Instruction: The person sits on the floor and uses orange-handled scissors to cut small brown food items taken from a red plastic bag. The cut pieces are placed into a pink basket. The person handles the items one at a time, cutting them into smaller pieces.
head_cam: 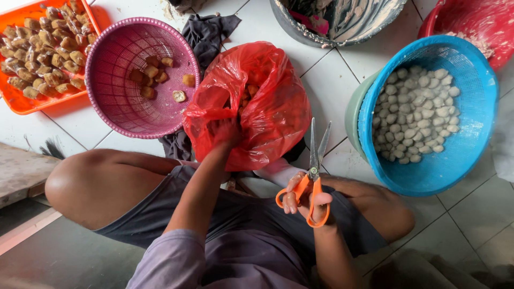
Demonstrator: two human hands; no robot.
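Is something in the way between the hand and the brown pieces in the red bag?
Only the red plastic bag itself: the left hand reaches into it, its fingers hidden by the film. The brown pieces lie just beyond.

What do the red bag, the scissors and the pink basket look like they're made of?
The red crinkled bag looks like thin plastic film: glossy, wrinkled, slightly see-through. The orange-handled scissors in the right hand have grey, probably steel blades and smooth plastic-looking loops. The round pink basket appears to be moulded plastic, with a fine perforated mesh.
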